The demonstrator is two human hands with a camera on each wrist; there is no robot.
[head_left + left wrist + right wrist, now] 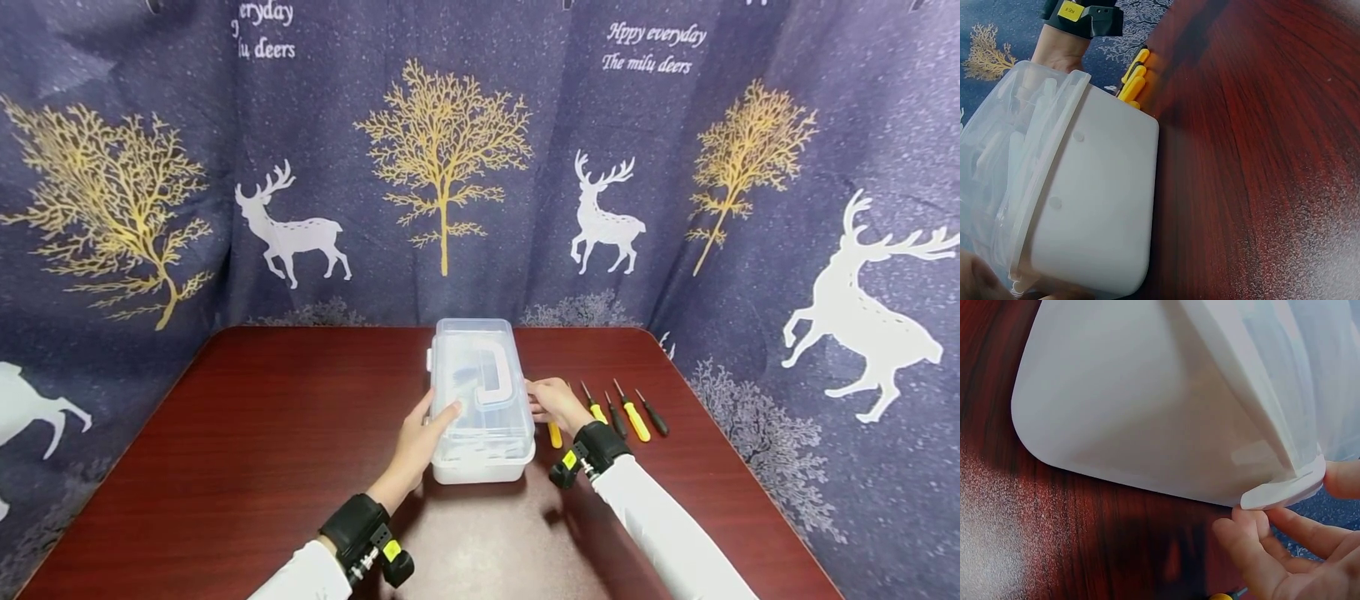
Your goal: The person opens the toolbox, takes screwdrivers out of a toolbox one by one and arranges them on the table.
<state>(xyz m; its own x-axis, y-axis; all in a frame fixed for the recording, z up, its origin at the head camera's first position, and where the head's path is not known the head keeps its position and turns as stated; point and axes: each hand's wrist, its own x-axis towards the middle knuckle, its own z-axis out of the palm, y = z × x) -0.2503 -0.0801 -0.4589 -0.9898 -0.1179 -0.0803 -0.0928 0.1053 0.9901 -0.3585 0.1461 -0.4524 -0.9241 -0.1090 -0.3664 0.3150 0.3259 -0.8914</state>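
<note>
A storage box (480,471) with a white base and a clear lid (468,350) stands on the table, its lid down. A white carrying handle (504,375) lies on the lid. My left hand (416,437) grips the box's left side, thumb on top of the lid; in the left wrist view only part of that hand shows at the lower left corner. At the right side, my right hand (555,402) pinches a white latch (1282,487) between thumb and fingers. Pale shapes show blurred through the clear plastic.
Several screwdrivers with yellow and black handles lie right of the box, among them a yellow one (637,423) and a black one (657,422). Another yellow handle (555,435) lies close beside the box, below my right hand. A patterned curtain (480,167) hangs behind the table (300,433).
</note>
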